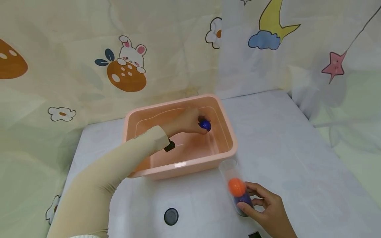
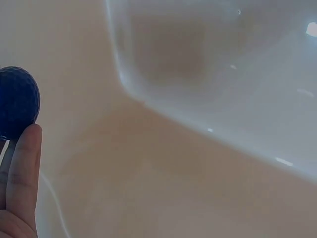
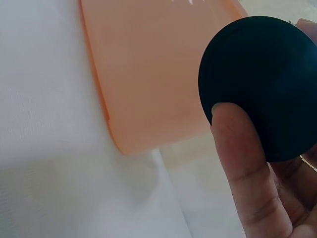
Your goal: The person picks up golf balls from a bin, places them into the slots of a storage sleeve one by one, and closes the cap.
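Observation:
My left hand (image 1: 189, 123) is inside the pink basin (image 1: 181, 168) and pinches a blue golf ball (image 1: 205, 125). In the left wrist view, that dimpled blue ball (image 2: 19, 103) sits at the fingertips by the left edge. My right hand (image 1: 269, 206) grips a clear tube (image 1: 228, 166) low down, beside the basin's near right corner. Inside the tube an orange ball (image 1: 236, 187) lies above a dark blue ball (image 1: 243, 199), partly hidden by the thumb. From the right wrist, the tube's round dark end (image 3: 257, 84) shows between thumb and fingers.
A black round cap (image 1: 171, 216) lies on the white-covered table (image 1: 205, 211), left of the tube. Behind the basin hangs a patterned cloth (image 1: 175, 49) with cartoon prints. The basin walls surround the left hand.

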Action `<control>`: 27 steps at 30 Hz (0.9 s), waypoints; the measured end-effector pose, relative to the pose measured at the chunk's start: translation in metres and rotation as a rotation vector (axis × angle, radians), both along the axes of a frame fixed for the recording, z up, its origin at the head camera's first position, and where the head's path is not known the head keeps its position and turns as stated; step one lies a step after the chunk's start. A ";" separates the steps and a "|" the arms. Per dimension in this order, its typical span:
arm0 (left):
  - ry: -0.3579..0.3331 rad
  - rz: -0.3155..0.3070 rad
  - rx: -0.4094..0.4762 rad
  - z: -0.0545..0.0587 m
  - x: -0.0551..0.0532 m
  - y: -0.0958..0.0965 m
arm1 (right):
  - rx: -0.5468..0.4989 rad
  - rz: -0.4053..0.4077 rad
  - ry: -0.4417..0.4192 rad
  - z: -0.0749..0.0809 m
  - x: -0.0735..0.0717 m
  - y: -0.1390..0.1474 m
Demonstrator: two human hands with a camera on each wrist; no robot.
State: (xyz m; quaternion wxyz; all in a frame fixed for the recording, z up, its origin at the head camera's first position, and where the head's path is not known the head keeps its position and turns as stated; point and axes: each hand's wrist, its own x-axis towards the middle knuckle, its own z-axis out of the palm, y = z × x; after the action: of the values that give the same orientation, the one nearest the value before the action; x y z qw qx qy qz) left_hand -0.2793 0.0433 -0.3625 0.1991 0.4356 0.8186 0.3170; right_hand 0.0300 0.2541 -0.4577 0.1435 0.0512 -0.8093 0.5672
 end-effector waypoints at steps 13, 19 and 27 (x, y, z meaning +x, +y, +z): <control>0.046 0.081 -0.047 0.021 0.013 -0.016 | -0.005 0.011 0.006 0.003 0.002 -0.003; 0.013 0.112 -0.036 0.030 0.020 -0.021 | 0.000 0.009 0.000 0.004 0.003 -0.004; 0.036 0.094 -0.003 0.043 0.032 -0.026 | -0.001 0.006 -0.007 0.008 0.003 -0.007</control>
State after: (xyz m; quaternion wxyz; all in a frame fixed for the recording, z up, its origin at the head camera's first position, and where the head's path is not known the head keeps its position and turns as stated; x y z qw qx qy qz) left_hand -0.2473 0.0172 -0.3194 0.1697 0.4019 0.8422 0.3167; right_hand 0.0330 0.2469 -0.4496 0.1391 0.0515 -0.8095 0.5681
